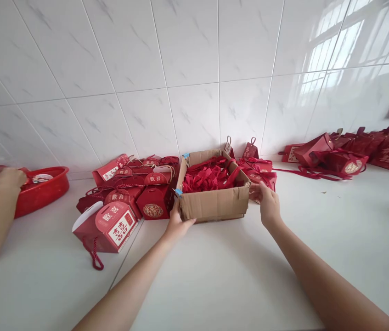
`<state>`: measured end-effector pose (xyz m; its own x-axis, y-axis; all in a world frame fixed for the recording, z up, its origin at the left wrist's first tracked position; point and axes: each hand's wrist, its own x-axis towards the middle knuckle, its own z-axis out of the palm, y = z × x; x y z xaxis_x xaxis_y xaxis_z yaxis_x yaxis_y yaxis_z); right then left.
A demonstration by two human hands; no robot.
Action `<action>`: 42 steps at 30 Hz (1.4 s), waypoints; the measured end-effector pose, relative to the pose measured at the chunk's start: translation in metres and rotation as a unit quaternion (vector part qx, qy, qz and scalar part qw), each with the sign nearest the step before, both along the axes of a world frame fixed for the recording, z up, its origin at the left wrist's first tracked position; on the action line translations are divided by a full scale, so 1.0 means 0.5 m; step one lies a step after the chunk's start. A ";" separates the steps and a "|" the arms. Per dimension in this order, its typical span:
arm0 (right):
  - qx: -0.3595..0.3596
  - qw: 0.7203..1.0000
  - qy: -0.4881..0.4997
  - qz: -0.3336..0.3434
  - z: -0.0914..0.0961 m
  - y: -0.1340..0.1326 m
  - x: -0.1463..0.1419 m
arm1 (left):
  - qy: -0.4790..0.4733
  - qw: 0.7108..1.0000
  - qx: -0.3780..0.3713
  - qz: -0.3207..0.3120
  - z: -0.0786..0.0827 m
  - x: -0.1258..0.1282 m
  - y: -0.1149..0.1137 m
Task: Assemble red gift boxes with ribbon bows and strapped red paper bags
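Two bare forearms (pixel 135 276) reach up from seven and five o'clock towards a cardboard box (pixel 215 205), the centre of the dial, with twelve at the tiled wall (pixel 194 110); the left hand (pixel 179 223) has the box's near corner at seven o'clock, thumb along the front, its fingers mostly hidden; the right hand (pixel 266 202) is partly curled at four o'clock, fingertips at the box's right side, though I cannot tell how firmly they grip; red ribbons (pixel 211 174) lie heaped inside the box.

Red gift boxes (pixel 153 197) crowd its nine o'clock side; one patterned box (pixel 116 227) sits tilted at eight, a rope handle (pixel 94 257) trailing from it; more red boxes (pixel 258 168) stand just behind at one and two, others (pixel 339 154) well apart towards three; far off at nine, another person's hand (pixel 8 179) is over a red basin (pixel 42 195).
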<state>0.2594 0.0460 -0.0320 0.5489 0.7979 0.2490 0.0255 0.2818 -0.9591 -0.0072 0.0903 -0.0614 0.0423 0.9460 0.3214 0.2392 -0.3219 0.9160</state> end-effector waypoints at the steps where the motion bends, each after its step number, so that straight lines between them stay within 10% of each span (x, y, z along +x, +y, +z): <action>1: -0.014 1.000 -0.005 0.020 -0.008 0.004 -0.004 | -0.012 1.000 -0.014 0.001 0.001 -0.004 0.006; 10: -0.120 0.980 -0.104 0.124 -0.079 0.023 -0.042 | -0.070 0.996 -0.047 0.036 -0.008 -0.013 0.023; 25: -0.091 0.949 -0.237 0.185 -0.068 0.002 -0.052 | -0.042 0.994 -0.054 0.080 -0.030 -0.023 0.043; 36: -0.123 0.967 -0.184 0.130 -0.070 0.023 0.004 | 0.005 0.996 -0.076 0.055 -0.015 -0.028 0.026; 42: -0.078 0.973 -0.198 -0.087 -0.048 0.000 -0.021 | 0.068 0.996 0.004 0.057 0.019 -0.028 -0.009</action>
